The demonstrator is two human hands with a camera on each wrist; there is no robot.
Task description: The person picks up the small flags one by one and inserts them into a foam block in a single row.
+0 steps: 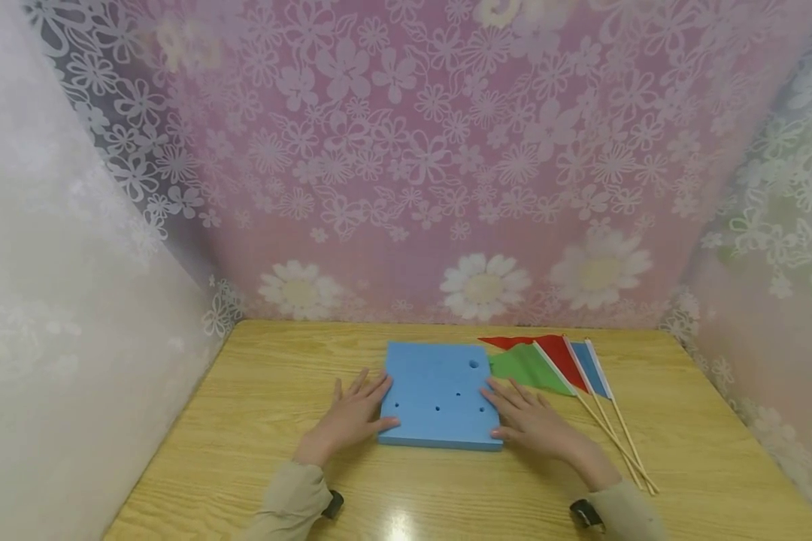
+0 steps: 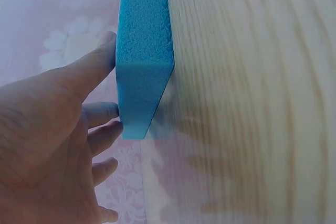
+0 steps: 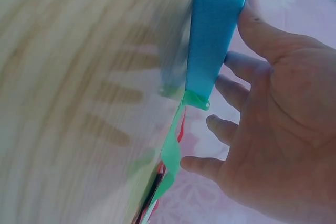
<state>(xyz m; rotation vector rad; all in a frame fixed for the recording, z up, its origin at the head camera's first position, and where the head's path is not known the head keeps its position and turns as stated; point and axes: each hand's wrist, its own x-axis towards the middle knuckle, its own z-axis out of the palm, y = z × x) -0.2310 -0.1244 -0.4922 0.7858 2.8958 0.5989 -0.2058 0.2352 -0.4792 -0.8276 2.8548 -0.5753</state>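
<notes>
A person's left hand (image 1: 349, 422) and right hand (image 1: 529, 421), fingers straight, are pressing opposite sides of a blue foam block (image 1: 438, 396) beside small flags (image 1: 556, 364) on a wooden table (image 1: 257, 421).

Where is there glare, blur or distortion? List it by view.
Head view: glare patch on the table near the front edge, wide-angle bending of the walls. Left wrist view: foam block sharp, wood grain softly blurred. Right wrist view: table smeared, finger shadows on it.
</notes>
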